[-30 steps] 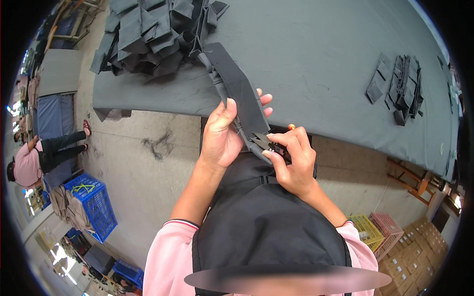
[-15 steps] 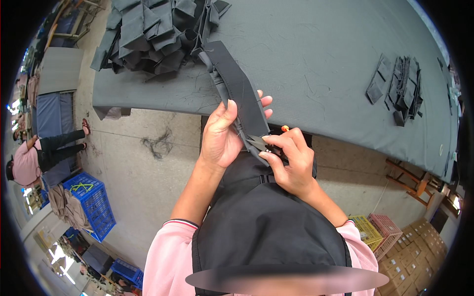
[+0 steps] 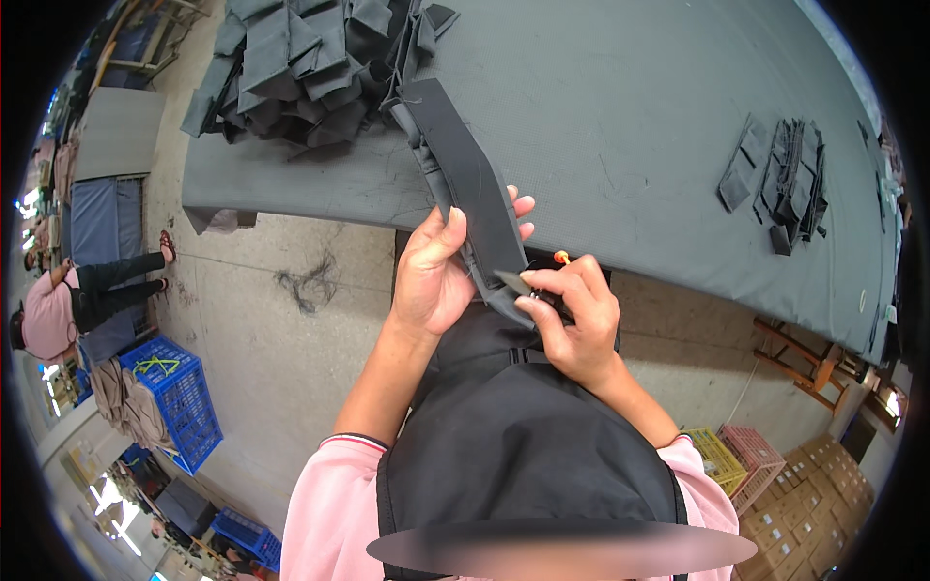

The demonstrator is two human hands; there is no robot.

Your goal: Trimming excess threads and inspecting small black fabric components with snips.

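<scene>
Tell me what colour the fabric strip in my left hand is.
The strip is dark grey, nearly black; the head view shows it best.

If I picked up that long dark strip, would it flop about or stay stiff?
The strip is probably bendy but not limp: it bends partway along, yet looks flat elsewhere. It's likely light, since it looks like cloth and the left hand holds it between thumb and fingers.
</scene>
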